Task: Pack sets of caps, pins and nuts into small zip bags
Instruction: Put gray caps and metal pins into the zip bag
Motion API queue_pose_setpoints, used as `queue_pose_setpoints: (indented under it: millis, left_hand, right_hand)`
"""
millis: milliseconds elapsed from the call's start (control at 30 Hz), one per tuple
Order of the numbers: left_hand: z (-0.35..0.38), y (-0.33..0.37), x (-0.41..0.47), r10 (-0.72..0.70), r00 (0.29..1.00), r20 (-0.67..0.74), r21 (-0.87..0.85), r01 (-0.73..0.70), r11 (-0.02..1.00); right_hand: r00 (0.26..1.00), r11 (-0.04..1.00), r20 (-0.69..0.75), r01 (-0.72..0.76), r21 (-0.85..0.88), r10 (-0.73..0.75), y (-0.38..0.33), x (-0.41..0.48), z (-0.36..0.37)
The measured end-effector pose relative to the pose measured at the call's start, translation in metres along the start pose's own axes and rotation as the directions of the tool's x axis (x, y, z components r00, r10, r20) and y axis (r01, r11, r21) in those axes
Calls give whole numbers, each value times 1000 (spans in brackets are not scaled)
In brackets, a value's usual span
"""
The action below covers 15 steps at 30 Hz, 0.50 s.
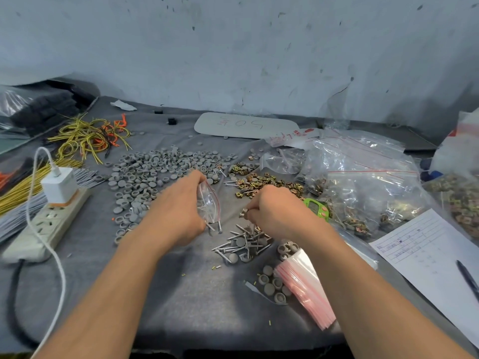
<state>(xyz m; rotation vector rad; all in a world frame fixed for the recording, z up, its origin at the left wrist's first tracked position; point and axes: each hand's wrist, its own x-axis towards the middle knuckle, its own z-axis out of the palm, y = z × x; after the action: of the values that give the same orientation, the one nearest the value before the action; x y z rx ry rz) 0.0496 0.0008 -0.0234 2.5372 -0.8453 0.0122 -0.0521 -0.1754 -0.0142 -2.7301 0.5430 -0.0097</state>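
Observation:
My left hand (178, 203) holds a small clear zip bag (208, 202) upright by its edge; a few pins show inside and below it. My right hand (272, 211) is curled just right of the bag, pinching several pins and small parts above the loose pile of pins (243, 242). Grey caps (155, 172) lie spread over the cloth behind my left hand. Brass nuts (261, 182) are heaped behind my right hand. A stack of empty zip bags (305, 286) with red strips lies at the front right beside a few caps (272, 283).
A white power strip (46, 224) with a charger and cable lies at the left. Yellow and orange wires (88, 138) sit at the back left. Large clear bags of nuts (363, 182) fill the right. A green counter (316, 207), a paper form (427, 250) and pen lie right.

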Motion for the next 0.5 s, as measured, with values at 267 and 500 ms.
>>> queue_pose_setpoints:
  millis: [267, 500]
  left_hand:
    - [4, 4, 0, 65, 997, 42, 0, -65, 998]
    - [-2, 15, 0, 133, 979, 155, -256, -90, 963]
  right_hand:
    - [979, 910, -202, 91, 405, -8, -7, -2, -7]
    - [949, 887, -309, 187, 421, -54, -33, -6, 1]
